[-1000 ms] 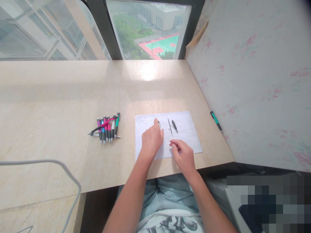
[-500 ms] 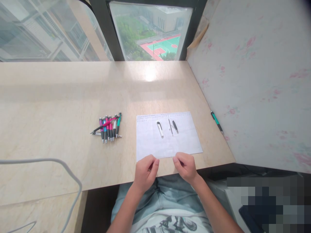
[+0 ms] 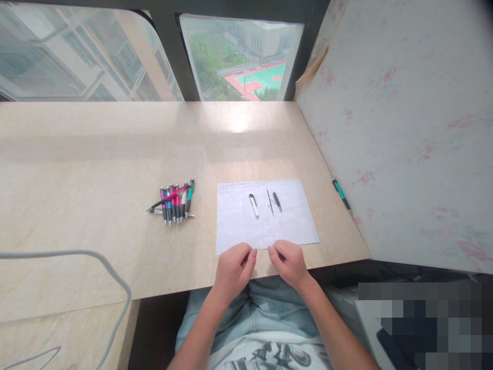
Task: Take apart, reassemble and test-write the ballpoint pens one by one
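Observation:
Both my hands rest at the desk's front edge, by the near edge of a white sheet of paper (image 3: 239, 234). My left hand (image 3: 236, 267) is curled into a loose fist, with nothing seen in it. Close beside it, my right hand (image 3: 288, 261) is closed the same way, thumb towards the left one. On the paper lie parts of a taken-apart pen: a white barrel with a black clip end (image 3: 253, 206), a thin dark refill (image 3: 270, 203) and a dark grip with a pointed tip (image 3: 277, 202). Small bits near the refill are too tiny to name.
Left of the paper is a pile of several colourful pens (image 3: 173, 203), some lying across others. One green pen (image 3: 341, 196) lies along the flowered wall (image 3: 400, 154). A grey cable (image 3: 115, 277) curves over the desk's left front. Windows (image 3: 239, 61) stand behind the desk.
My two fists have moved slightly closer together. The view has shifted a little; the pens and the pen parts lie as before.

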`<state>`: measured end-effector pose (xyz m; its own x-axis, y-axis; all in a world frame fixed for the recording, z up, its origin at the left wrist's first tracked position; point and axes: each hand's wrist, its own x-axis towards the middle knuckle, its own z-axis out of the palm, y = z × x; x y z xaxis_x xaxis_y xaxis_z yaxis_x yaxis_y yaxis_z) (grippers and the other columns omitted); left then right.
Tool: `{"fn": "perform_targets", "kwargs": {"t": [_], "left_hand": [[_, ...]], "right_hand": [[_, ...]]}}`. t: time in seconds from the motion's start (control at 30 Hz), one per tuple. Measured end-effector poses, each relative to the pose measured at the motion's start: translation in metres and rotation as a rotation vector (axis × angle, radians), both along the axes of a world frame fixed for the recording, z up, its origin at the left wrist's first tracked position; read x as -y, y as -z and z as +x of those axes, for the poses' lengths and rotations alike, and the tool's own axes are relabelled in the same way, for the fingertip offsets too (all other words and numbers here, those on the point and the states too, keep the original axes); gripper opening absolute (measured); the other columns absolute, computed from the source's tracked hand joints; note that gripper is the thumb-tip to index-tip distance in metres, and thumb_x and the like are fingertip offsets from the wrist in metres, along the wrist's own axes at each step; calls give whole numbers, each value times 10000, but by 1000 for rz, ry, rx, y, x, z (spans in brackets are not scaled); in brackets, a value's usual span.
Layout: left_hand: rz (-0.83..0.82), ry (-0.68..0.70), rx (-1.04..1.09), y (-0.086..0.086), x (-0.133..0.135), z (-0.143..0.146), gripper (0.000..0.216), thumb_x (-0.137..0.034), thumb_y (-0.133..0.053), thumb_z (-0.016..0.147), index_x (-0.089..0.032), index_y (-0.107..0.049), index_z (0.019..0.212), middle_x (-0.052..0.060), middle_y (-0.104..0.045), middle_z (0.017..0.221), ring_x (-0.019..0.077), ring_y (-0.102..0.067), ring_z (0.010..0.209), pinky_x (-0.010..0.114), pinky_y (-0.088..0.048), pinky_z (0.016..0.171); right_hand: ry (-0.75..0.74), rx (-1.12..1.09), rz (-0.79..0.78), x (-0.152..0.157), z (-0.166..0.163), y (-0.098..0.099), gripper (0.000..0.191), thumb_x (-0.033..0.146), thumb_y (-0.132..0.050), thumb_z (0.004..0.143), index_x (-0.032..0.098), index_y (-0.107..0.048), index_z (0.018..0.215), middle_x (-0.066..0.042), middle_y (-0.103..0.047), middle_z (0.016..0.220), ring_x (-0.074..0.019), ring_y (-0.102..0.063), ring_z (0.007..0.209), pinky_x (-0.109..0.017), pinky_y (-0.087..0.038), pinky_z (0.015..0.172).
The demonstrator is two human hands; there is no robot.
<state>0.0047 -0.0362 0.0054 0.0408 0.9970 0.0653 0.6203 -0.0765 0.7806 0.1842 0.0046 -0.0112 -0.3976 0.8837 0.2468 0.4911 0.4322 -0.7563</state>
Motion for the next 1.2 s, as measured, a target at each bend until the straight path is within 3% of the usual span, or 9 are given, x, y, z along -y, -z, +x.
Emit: {"fn": "perform_targets", "kwargs": {"t": [0.2,0.3,0.4,0.53,0.7,0.8,0.9,1.03,1.2], "left_hand": [[-38,-24,76,-2,0,-1,312,-301,-458,945,-198,-436,652,-29,-424,598,118,-410,572,260,-312,581],[-103,-73,189,-6,-2,-4,313,-335,-465,944,-194,-487,665,-22,-462,609,122,-434,579,261,-336,585],[-160,-150,321,-11,-7,-9,274,-364,-487,934,-195,-554,730,-9,-540,654,130,-488,605,261,-378,601],[-174,-269,475,-17,-19,-14,201,-382,-531,909,-203,-623,921,23,-646,793,159,-585,721,276,-447,678],[-223,-317,611,-17,-33,-12,226,-399,-566,880,-200,-631,966,51,-679,901,165,-612,757,274,-471,658],[-265,-288,679,-15,-39,-7,254,-391,-586,868,-199,-613,1032,43,-673,887,158,-615,744,274,-482,659],[-278,-310,755,-13,-45,-2,294,-386,-623,841,-190,-599,1058,36,-667,857,152,-613,724,267,-481,646],[-296,-367,914,-14,-55,4,260,-411,-650,815,-170,-619,906,25,-644,793,137,-591,700,257,-469,648],[-323,-398,1029,-22,-58,9,238,-386,-691,779,-161,-612,776,5,-602,722,118,-554,683,233,-445,648]], "right_hand": [[24,74,46,-2,-7,-9,376,258,-447,961,204,-463,589,26,-438,547,-114,-407,536,-264,-309,573],[146,171,52,-13,-20,-18,361,287,-454,966,193,-564,635,5,-536,565,-120,-487,553,-261,-322,587],[287,339,38,-32,-39,-25,249,302,-486,954,208,-679,828,-8,-636,629,-139,-580,607,-260,-315,581],[366,554,-36,-53,-61,-29,224,358,-537,933,241,-664,1074,-33,-716,752,-177,-645,675,-261,-295,555],[381,689,-108,-58,-73,-26,218,372,-532,930,228,-661,1032,-58,-721,770,-199,-656,667,-262,-297,545],[384,633,-124,-56,-70,-26,172,312,-530,921,230,-666,987,-42,-709,737,-188,-645,646,-256,-300,547],[352,439,-118,-51,-63,-33,156,314,-557,901,230,-668,972,3,-658,639,-159,-611,599,-243,-315,556],[246,228,-79,-40,-51,-45,170,315,-545,908,203,-669,944,39,-558,552,-122,-545,540,-221,-337,565],[151,155,-45,-27,-36,-50,220,356,-527,926,189,-671,941,35,-541,564,-116,-515,542,-220,-361,577]]}}
